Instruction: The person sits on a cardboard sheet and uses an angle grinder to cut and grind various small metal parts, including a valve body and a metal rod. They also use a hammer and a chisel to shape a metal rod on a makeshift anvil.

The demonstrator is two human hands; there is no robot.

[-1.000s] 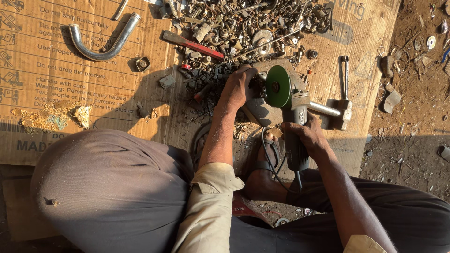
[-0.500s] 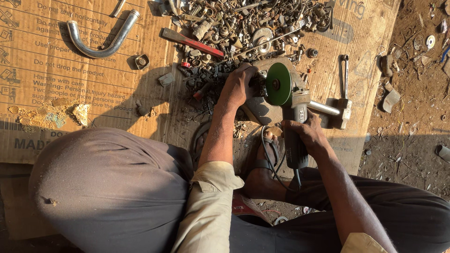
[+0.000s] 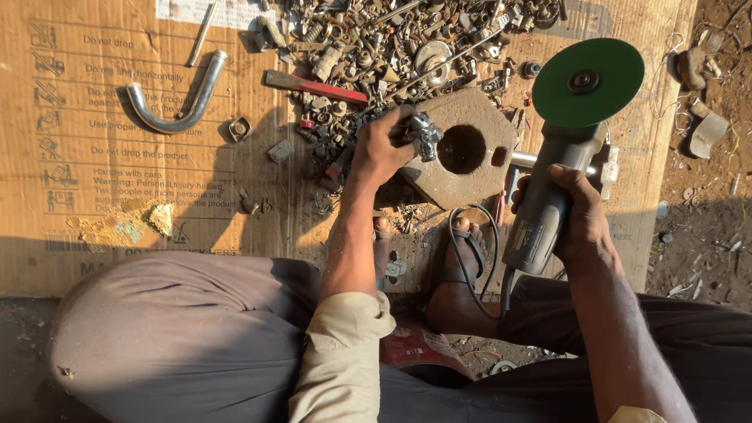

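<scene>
Left hand (image 3: 381, 149) is closed around a small grey metal fitting (image 3: 424, 133), pressing it against the near-left edge of a thick rusty steel plate (image 3: 486, 133) — a block with one large round hole (image 3: 461, 149) and a smaller one to its right. The plate lies on the flattened cardboard sheet (image 3: 94, 196), directly far of the person's sandalled foot (image 3: 464, 258).

Right hand (image 3: 576, 219) is wrapped firmly round the grey body of an angle grinder (image 3: 548, 196), held to the right of the plate and apart from it. Its green disc (image 3: 587, 82) faces upward, well clear of the fitting. The grinder's black cable (image 3: 470, 251) loops over the foot toward the near side.

Surroundings: a heap of scrap nuts, bolts and small metal parts (image 3: 392, 47) lies at the far side, just beyond the plate. A red-handled tool (image 3: 313, 88) rests at the heap's left edge. Farther left — a curved chrome pipe (image 3: 176, 102), with a loose nut (image 3: 239, 128) near it. A hammer (image 3: 607, 168) lies partly hidden behind the grinder. Bare dirt with debris lies right of the cardboard.
</scene>
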